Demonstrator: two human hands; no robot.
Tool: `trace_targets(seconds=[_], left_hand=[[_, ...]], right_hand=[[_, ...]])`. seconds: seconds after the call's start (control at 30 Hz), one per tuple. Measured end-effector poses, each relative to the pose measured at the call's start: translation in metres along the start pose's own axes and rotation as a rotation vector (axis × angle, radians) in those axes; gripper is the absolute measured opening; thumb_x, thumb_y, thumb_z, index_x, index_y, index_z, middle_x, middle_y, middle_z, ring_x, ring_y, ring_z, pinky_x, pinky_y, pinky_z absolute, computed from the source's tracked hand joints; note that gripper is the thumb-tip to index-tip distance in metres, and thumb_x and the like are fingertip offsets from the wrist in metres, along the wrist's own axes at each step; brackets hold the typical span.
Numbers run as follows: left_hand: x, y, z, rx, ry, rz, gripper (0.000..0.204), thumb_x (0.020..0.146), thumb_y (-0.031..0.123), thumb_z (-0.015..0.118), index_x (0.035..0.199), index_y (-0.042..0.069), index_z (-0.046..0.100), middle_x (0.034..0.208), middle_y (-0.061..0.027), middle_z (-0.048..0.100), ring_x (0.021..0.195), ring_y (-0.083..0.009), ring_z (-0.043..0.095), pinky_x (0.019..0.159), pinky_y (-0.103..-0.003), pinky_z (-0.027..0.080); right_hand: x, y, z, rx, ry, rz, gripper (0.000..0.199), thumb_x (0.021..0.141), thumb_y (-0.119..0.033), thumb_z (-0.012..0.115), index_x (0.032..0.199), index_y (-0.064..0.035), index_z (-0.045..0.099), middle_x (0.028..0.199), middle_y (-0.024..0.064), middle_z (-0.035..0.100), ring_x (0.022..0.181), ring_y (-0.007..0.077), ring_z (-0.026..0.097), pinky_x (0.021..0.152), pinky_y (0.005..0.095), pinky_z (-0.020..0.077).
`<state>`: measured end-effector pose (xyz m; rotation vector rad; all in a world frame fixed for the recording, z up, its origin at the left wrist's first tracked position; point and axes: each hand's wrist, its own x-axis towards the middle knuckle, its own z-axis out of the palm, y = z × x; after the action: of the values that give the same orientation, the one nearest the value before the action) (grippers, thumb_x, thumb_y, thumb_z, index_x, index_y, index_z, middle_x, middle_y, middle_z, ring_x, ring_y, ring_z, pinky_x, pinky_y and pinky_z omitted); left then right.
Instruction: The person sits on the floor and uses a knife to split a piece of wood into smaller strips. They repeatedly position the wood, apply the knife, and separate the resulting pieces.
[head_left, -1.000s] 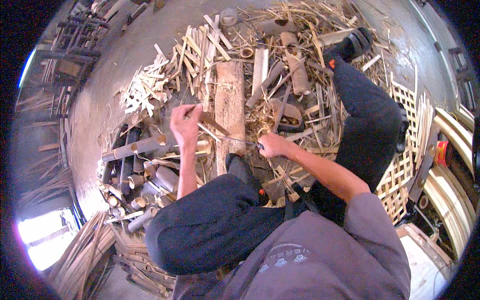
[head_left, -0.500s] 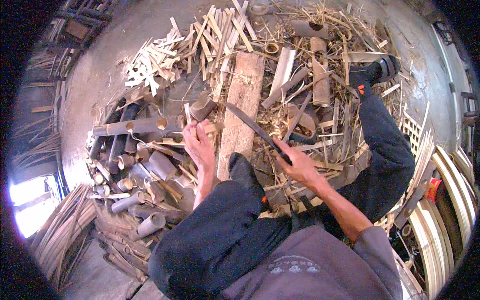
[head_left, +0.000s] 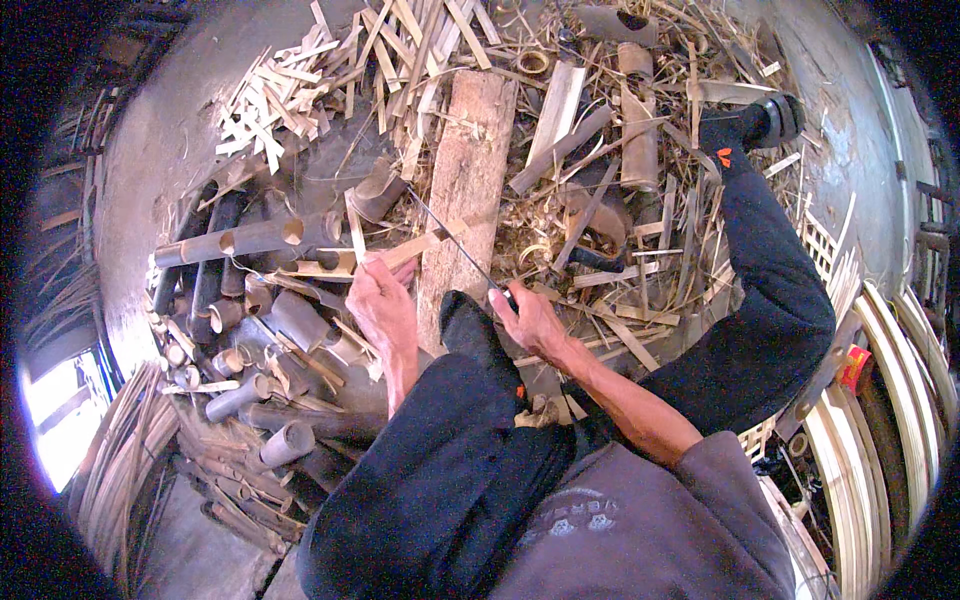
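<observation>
My left hand [head_left: 383, 308] is closed on a flat bamboo strip [head_left: 418, 244], which slants up to the right with its far end over the worn wooden board [head_left: 472, 150]. A second, paler strip [head_left: 355, 228] stands up beside my left fingers; whether they hold it too, I cannot tell. My right hand [head_left: 532, 324] grips the handle of a long knife [head_left: 468, 254]. Its dark blade, seen nearly edge-on, points up and left and crosses the strip near the board's left edge. Between blade and strip, contact is not clear.
Pale split strips [head_left: 290, 95] lie heaped beyond the board. Cut bamboo tubes [head_left: 240, 240] pile up on the left, with shavings and offcuts [head_left: 640, 230] on the right. My outstretched leg [head_left: 765, 260] borders the right side, near bundled long strips [head_left: 850, 470].
My right hand has moved left, bringing the knife blade across the strip. The strip in my left hand now slants upward more. The whole view has shifted slightly.
</observation>
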<state>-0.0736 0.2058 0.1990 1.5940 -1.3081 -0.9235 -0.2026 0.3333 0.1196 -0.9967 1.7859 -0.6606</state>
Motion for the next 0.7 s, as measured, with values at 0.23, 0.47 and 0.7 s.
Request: trace_targets(seconds=[0.23, 0.47, 0.7], left_hand=[[0.004, 0.017, -0.005, 0.325, -0.066, 0.119, 0.046, 0.100, 0.021, 0.038, 0.076, -0.015, 0.056, 0.076, -0.0244, 0.067, 0.067, -0.0292, 0.070, 0.057, -0.036, 0.054], [0.013, 0.007, 0.000, 0.186, -0.088, 0.058, 0.044, 0.101, 0.021, 0.037, 0.081, -0.014, 0.056, 0.077, -0.0227, 0.067, 0.072, -0.0292, 0.071, 0.059, -0.033, 0.058], [0.005, -0.001, -0.004, 0.093, -0.112, 0.036, 0.041, 0.100, 0.019, 0.038, 0.087, -0.015, 0.056, 0.079, -0.0222, 0.067, 0.074, -0.0283, 0.071, 0.060, -0.032, 0.059]], right_hand=[[0.002, 0.015, 0.008, 0.078, 0.104, -0.064, 0.051, 0.093, -0.049, 0.047, 0.096, 0.0021, 0.053, 0.079, 0.0300, 0.062, 0.077, 0.0493, 0.060, 0.068, 0.0546, 0.0479], [0.013, 0.025, 0.005, -0.038, 0.104, -0.033, 0.049, 0.092, -0.048, 0.048, 0.097, 0.0000, 0.055, 0.078, 0.0290, 0.063, 0.076, 0.0480, 0.062, 0.068, 0.0551, 0.0478], [0.014, 0.044, 0.010, -0.051, 0.090, -0.036, 0.051, 0.094, -0.048, 0.046, 0.097, 0.0015, 0.055, 0.079, 0.0288, 0.063, 0.079, 0.0476, 0.061, 0.072, 0.0541, 0.0480]])
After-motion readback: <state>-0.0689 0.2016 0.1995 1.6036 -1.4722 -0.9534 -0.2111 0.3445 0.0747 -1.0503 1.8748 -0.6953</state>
